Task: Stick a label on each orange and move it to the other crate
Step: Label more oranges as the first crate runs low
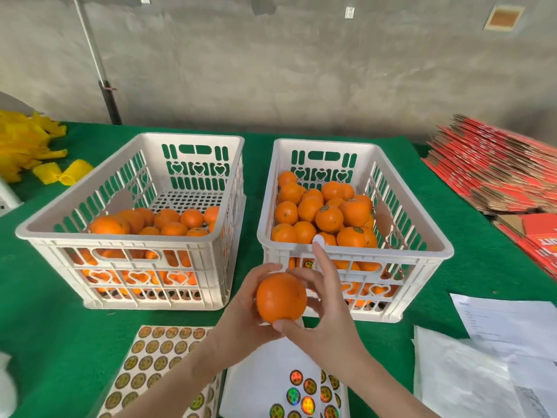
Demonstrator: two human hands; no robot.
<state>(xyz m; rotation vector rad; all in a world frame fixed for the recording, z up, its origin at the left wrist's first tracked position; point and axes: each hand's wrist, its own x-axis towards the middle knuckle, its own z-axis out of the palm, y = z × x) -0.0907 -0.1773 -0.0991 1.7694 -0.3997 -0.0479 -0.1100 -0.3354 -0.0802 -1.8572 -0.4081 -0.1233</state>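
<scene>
An orange is held in front of the right crate by both hands. My left hand cups it from the left. My right hand grips it from the right and below with thumb and fingers, while its index finger points up with a round white label stuck on the tip. The left white crate holds several oranges in a low layer. The right white crate is piled with oranges, some bearing round labels. Two label sheets lie near me: one at the left, one with shiny stickers.
The crates stand on a green table cover. Yellow foam nets lie at the far left. Flat red cartons are stacked at the right. White papers and bags lie at the near right.
</scene>
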